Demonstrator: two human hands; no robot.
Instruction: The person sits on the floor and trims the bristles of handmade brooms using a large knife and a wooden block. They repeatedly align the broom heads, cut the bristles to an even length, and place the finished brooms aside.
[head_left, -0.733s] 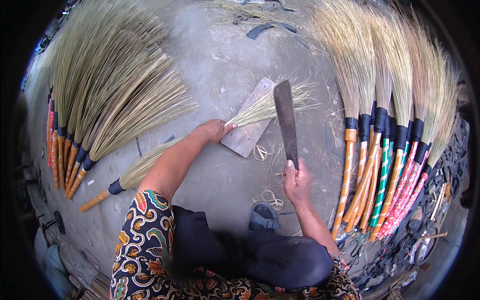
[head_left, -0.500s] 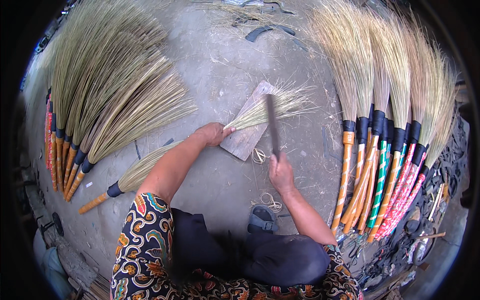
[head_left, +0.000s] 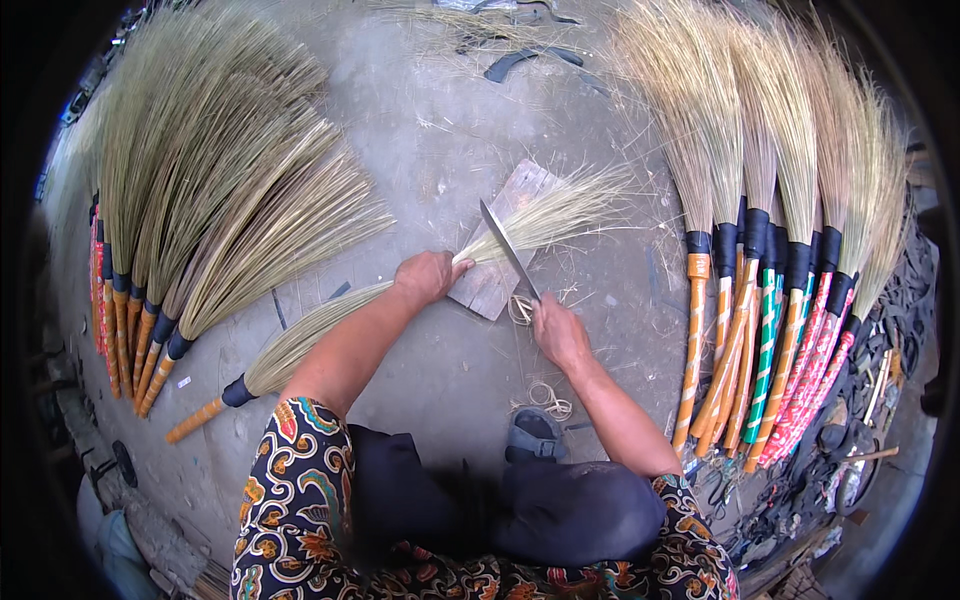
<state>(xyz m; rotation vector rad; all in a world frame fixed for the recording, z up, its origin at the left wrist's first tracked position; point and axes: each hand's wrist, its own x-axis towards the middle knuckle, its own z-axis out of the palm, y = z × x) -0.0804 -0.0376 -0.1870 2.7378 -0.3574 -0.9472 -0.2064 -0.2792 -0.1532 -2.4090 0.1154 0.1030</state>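
Observation:
My left hand (head_left: pixel 428 275) is closed around a bundle of pale straw bristles (head_left: pixel 565 210), whose loose ends fan out over a wooden board (head_left: pixel 480 290) on the ground. My right hand (head_left: pixel 562 330) grips a long-bladed knife (head_left: pixel 510 250), its blade slanting across the bundle to the right of my left hand. Behind my left forearm lies a broom (head_left: pixel 285 345) with an orange handle and dark binding. The forearm hides whether its bristles run on into the bundle I hold.
Several finished brooms (head_left: pixel 235 190) lie fanned out at the left. More brooms (head_left: pixel 760 260) with orange, green and red handles lie at the right, beside dark scraps (head_left: pixel 850 400). Coiled strips (head_left: pixel 545 400) lie near a sandal (head_left: pixel 535 437). Straw bits and a dark strip (head_left: pixel 530 60) are farther off.
The knife has turned from nearly upright, tip away, to slanting with its tip toward the left, its blade now across the bundle. My right hand has shifted slightly; my left keeps its hold.

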